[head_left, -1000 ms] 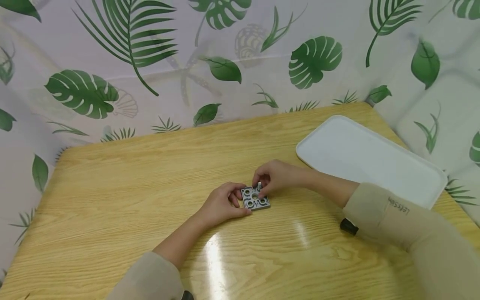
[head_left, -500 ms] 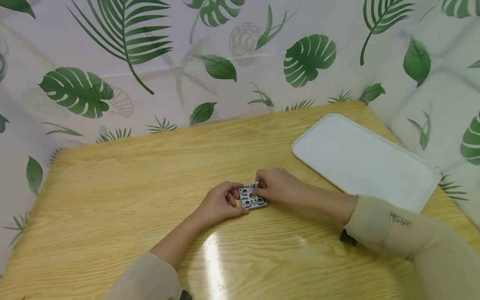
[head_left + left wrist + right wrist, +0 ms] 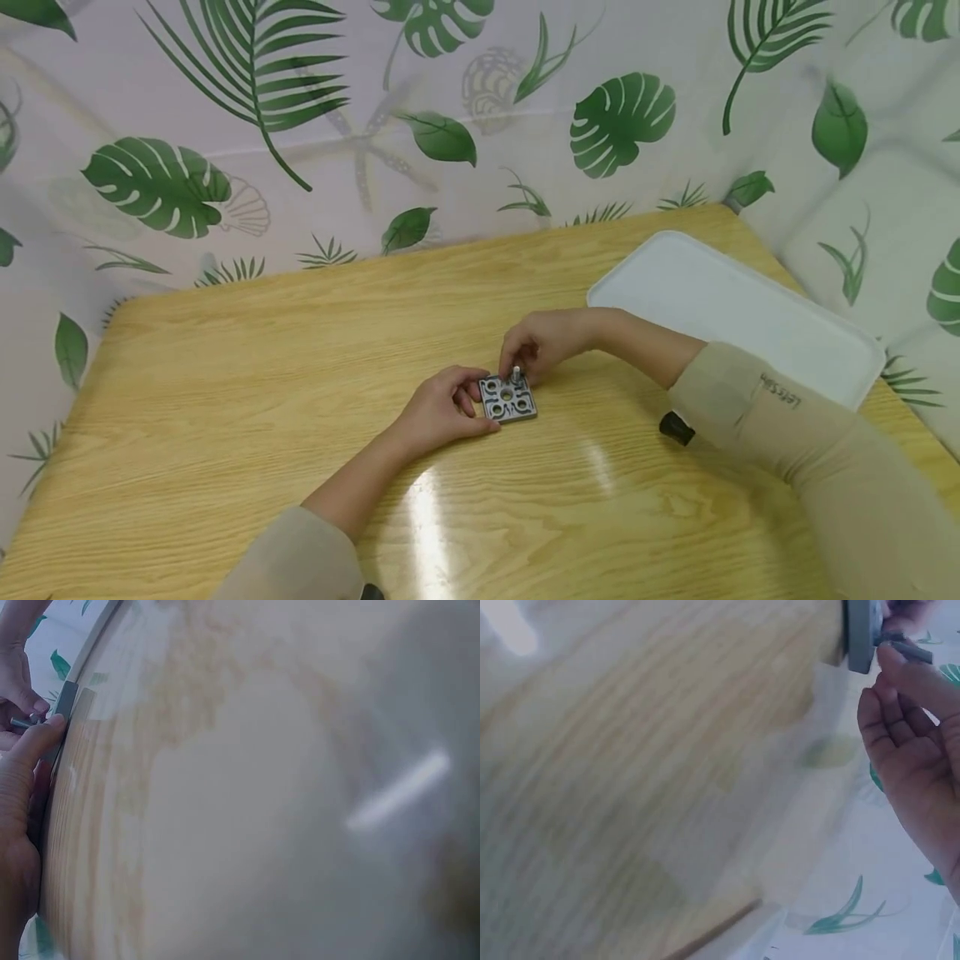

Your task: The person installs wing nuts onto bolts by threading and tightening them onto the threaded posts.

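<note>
A square grey metal plate (image 3: 509, 409) with several round holes and dark wavy marks lies on the wooden table. At its far right corner stands a short metal bolt (image 3: 516, 372). My left hand (image 3: 441, 408) holds the plate's left side between thumb and fingers. From behind, my right hand (image 3: 549, 340) pinches low around the bolt, its fingers hiding part of that corner. In the right wrist view, the bolt (image 3: 915, 652) sticks out past the thumb and fingertip, by the plate's edge (image 3: 860, 634). The left wrist view has the plate (image 3: 67, 701) edge-on beneath the left hand.
A white rectangular tray (image 3: 675, 279) lies at the back right, partly behind the right forearm. Leaf-patterned cloth (image 3: 315, 208) rises along the table's back and sides. A black piece (image 3: 677, 428) hangs under the right sleeve.
My right hand swung down to the near right of the bolt, then back up behind it, still at the same corner. The left hand and plate stay in place.
</note>
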`<state>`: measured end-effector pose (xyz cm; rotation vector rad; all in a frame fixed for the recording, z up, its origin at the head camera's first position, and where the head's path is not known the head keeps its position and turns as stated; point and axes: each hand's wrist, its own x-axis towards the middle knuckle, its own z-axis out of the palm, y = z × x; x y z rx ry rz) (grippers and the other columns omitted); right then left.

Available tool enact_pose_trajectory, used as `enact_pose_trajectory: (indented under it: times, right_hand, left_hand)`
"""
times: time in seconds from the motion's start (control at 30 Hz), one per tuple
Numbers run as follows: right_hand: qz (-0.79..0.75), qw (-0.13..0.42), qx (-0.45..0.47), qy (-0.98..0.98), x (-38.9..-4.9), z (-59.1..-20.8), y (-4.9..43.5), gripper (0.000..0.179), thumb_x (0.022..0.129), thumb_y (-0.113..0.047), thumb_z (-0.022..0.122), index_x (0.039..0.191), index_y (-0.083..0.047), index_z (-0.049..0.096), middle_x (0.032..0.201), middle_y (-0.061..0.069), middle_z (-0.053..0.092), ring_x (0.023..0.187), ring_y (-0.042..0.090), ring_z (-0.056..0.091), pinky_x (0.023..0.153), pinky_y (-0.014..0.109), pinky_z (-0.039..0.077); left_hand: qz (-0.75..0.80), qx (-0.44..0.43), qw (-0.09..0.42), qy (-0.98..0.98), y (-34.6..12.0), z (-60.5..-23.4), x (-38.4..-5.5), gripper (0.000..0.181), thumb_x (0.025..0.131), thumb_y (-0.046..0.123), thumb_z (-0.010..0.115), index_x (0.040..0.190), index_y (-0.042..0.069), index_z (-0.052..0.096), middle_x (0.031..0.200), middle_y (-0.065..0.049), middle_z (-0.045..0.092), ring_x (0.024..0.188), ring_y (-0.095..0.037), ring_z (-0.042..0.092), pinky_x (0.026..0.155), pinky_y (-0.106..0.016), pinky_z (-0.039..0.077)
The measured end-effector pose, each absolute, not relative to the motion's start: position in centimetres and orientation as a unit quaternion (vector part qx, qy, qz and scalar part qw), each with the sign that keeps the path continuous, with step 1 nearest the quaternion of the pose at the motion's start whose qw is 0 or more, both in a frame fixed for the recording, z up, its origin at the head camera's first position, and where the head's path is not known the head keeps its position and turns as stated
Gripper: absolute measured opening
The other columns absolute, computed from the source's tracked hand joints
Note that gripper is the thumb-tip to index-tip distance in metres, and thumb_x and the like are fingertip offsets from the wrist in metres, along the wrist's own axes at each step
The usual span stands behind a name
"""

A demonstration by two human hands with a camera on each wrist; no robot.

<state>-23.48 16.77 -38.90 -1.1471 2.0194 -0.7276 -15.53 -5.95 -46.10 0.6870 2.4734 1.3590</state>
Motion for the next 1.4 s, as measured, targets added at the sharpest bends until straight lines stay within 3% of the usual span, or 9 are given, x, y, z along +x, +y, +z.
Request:
enact_pose_trajectory:
  times: [0.17, 0.33, 0.57, 0.7, 0.9, 1.0, 1.1, 1.27, 1.4]
  right_hand:
    - [-0.262, 0.301, -0.441, 0.804, -23.0, -39.3, 16.5, 0.01, 0.082, -0.012, 0.074, 0.088, -0.006, 0.069, 0.078, -0.003, 0.063, 0.067, 0.005, 0.051, 0.062, 0.02, 0.045]
    - [-0.24, 0.213, -0.43, 0.844, -21.6, -40.2, 16.5, 0.014, 0.084, -0.015, 0.071, 0.076, -0.011, 0.06, 0.064, -0.007, 0.054, 0.058, 0.002, 0.046, 0.053, 0.018, 0.038]
    - [-0.28, 0.125, -0.286, 0.908, -18.5, -41.2, 15.5, 0.009, 0.082, -0.013, 0.067, 0.079, -0.007, 0.06, 0.062, -0.003, 0.052, 0.056, 0.006, 0.045, 0.051, 0.02, 0.037]
    - [-0.271, 0.172, -0.283, 0.904, -18.5, -40.5, 15.9, 0.023, 0.083, -0.017, 0.07, 0.099, -0.003, 0.06, 0.065, -0.002, 0.055, 0.056, 0.007, 0.048, 0.052, 0.021, 0.04]
    - [-0.323, 0.327, -0.383, 0.801, -22.0, -39.8, 18.0, 0.054, 0.078, -0.003, 0.074, 0.127, -0.001, 0.052, 0.091, 0.008, 0.058, 0.069, 0.012, 0.05, 0.063, 0.023, 0.045]
    - [-0.344, 0.382, -0.398, 0.76, -23.8, -40.4, 17.9, 0.051, 0.078, -0.002, 0.074, 0.125, -0.002, 0.057, 0.096, 0.009, 0.057, 0.072, 0.013, 0.049, 0.064, 0.022, 0.044]
    - [-0.341, 0.399, -0.401, 0.751, -24.7, -40.7, 17.4, 0.041, 0.076, -0.003, 0.076, 0.116, -0.001, 0.064, 0.095, 0.006, 0.061, 0.073, 0.012, 0.05, 0.065, 0.021, 0.044]
    - [-0.331, 0.378, -0.4, 0.767, -24.9, -40.9, 16.8, 0.021, 0.074, -0.007, 0.079, 0.094, -0.004, 0.072, 0.087, 0.0, 0.065, 0.071, 0.009, 0.053, 0.064, 0.02, 0.045]
    - [-0.341, 0.335, -0.389, 0.787, -23.9, -41.2, 16.7, 0.013, 0.076, -0.01, 0.078, 0.086, -0.006, 0.07, 0.079, -0.003, 0.063, 0.067, 0.008, 0.052, 0.06, 0.02, 0.044]
  left_hand:
    - [0.468, 0.236, 0.12, 0.843, -5.9, -46.0, -15.4, 0.061, 0.07, 0.024, 0.084, 0.123, 0.007, 0.059, 0.092, 0.001, 0.057, 0.071, -0.009, 0.056, 0.062, -0.021, 0.047]
    - [0.463, 0.231, 0.123, 0.847, -5.9, -45.7, -15.5, 0.061, 0.071, 0.024, 0.084, 0.124, 0.009, 0.058, 0.091, 0.003, 0.057, 0.072, -0.009, 0.057, 0.063, -0.021, 0.047]
    - [0.462, 0.233, 0.126, 0.846, -5.9, -45.7, -15.6, 0.062, 0.071, 0.025, 0.084, 0.124, 0.008, 0.058, 0.092, 0.003, 0.057, 0.072, -0.009, 0.057, 0.065, -0.022, 0.048]
    - [0.466, 0.228, 0.128, 0.845, -5.9, -45.7, -15.5, 0.061, 0.071, 0.025, 0.084, 0.123, 0.008, 0.059, 0.092, 0.003, 0.057, 0.072, -0.008, 0.056, 0.064, -0.022, 0.048]
    - [0.467, 0.22, 0.133, 0.846, -5.8, -45.7, -15.5, 0.061, 0.069, 0.023, 0.085, 0.122, 0.008, 0.059, 0.091, 0.002, 0.057, 0.072, -0.009, 0.057, 0.063, -0.022, 0.048]
    - [0.467, 0.215, 0.134, 0.847, -5.9, -45.8, -15.4, 0.061, 0.069, 0.023, 0.085, 0.122, 0.009, 0.059, 0.09, 0.002, 0.057, 0.072, -0.01, 0.056, 0.063, -0.021, 0.047]
    - [0.469, 0.219, 0.134, 0.845, -5.8, -45.9, -15.2, 0.061, 0.07, 0.025, 0.085, 0.123, 0.008, 0.059, 0.091, 0.002, 0.056, 0.073, -0.01, 0.056, 0.063, -0.021, 0.047]
    - [0.469, 0.217, 0.132, 0.846, -5.7, -45.8, -15.2, 0.06, 0.07, 0.024, 0.084, 0.123, 0.009, 0.059, 0.091, 0.003, 0.057, 0.073, -0.009, 0.056, 0.063, -0.021, 0.047]
    - [0.467, 0.217, 0.129, 0.847, -5.8, -45.8, -15.3, 0.06, 0.07, 0.024, 0.084, 0.123, 0.009, 0.059, 0.092, 0.002, 0.057, 0.073, -0.009, 0.056, 0.063, -0.021, 0.047]
